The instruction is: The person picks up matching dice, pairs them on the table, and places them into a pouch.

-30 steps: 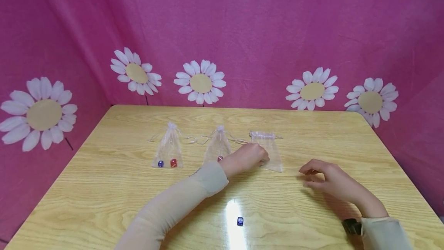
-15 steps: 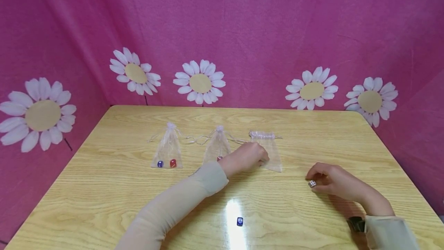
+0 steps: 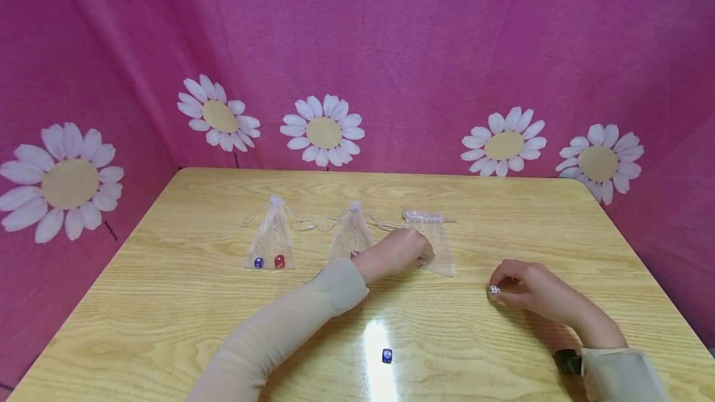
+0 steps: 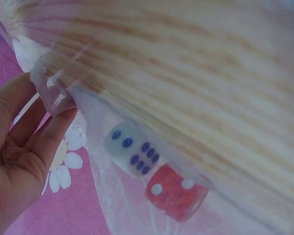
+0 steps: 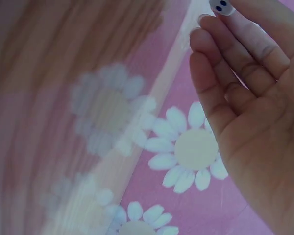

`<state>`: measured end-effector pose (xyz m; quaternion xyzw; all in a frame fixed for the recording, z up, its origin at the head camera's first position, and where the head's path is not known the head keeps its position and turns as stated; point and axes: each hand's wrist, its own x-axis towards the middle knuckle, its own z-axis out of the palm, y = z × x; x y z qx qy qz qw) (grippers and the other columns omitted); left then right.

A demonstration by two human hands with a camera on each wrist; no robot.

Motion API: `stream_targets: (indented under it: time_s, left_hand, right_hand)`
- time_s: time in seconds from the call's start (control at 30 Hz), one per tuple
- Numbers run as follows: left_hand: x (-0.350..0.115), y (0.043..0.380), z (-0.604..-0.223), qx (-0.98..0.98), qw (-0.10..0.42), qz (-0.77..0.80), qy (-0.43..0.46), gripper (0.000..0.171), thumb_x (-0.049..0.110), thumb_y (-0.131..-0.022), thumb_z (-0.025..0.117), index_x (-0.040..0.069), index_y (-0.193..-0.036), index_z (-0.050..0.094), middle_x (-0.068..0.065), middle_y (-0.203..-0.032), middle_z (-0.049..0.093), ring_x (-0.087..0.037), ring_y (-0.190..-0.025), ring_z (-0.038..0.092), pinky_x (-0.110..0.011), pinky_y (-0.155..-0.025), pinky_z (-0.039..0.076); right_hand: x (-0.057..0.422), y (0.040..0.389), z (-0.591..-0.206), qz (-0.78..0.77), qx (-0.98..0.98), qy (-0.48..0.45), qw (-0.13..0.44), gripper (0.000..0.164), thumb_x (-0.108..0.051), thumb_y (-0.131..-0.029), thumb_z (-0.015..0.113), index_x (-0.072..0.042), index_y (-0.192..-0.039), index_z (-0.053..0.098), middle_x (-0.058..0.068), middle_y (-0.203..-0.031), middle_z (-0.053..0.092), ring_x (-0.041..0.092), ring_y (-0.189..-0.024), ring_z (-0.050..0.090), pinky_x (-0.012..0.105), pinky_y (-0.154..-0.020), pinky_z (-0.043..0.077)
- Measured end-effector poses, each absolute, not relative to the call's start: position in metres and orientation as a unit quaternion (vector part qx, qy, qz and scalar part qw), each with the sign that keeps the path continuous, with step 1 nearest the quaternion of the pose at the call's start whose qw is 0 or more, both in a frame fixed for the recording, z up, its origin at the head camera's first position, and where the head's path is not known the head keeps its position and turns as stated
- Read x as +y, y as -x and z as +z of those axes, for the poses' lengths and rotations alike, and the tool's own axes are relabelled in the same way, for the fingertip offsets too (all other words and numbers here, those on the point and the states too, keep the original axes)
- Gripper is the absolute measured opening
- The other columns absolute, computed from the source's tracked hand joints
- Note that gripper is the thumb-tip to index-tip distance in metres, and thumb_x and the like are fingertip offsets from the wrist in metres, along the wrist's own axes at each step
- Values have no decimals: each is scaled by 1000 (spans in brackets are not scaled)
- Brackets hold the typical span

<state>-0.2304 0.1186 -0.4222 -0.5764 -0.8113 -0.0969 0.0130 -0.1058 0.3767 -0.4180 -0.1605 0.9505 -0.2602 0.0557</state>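
My left hand (image 3: 396, 253) reaches across to the rightmost organza bag (image 3: 438, 244), which lies flat. In the left wrist view its fingers (image 4: 59, 129) pinch a fold of sheer fabric. Farther right, my right hand (image 3: 539, 290) holds a white die (image 3: 493, 291) at the tips of thumb and index finger, low over the table. The right wrist view shows only part of that white die (image 5: 221, 7), with dark dots, at the top edge. Beside my left wrist is the middle organza bag (image 3: 352, 234); a white die (image 4: 132, 149) and a red die (image 4: 177, 192) show through it up close.
A third organza bag (image 3: 272, 237), drawn together at the top, has a blue die (image 3: 259, 262) and a red die (image 3: 280, 261) inside. One loose blue die (image 3: 387, 356) lies near the front of the wooden table (image 3: 139, 315). A pink daisy-print cloth (image 3: 413, 48) hangs behind.
A white die has come into sight at my right fingertips, and that hand has shifted slightly, first toward me, then a little left. My left hand stays on the bag.
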Motion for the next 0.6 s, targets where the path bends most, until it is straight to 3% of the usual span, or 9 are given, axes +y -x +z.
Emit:
stream_targets:
  time_s: [0.23, 0.47, 0.6]
  left_hand:
    - [119, 230, -422, -812, 15, -90, 577, 39, -12, -79, 56, 15, -59, 37, 5, -66, 43, -6, -65, 34, -13, -57, 22]
    - [121, 231, -423, -821, 14, -71, 566, 32, -5, -83, 61, 16, -62, 49, 5, -68, 54, -6, -65, 38, -13, -58, 29]
    - [122, 231, -423, -826, 10, -66, 560, 30, 0, -87, 64, 16, -64, 52, 5, -69, 57, -5, -65, 39, -13, -58, 31]
  right_hand:
    - [350, 104, -413, -283, 936, 209, 24, 8, -20, -88, 73, -21, -92, 67, -12, -89, 64, -5, -81, 56, 20, -72, 54]
    - [313, 95, -407, -276, 914, 299, -2, 14, -12, -86, 74, -21, -90, 65, -14, -87, 63, -4, -82, 57, 21, -70, 55]
    - [290, 85, -403, -266, 904, 334, -9, 10, -16, -88, 73, -23, -89, 65, -16, -89, 61, -3, -82, 56, 20, -69, 53]
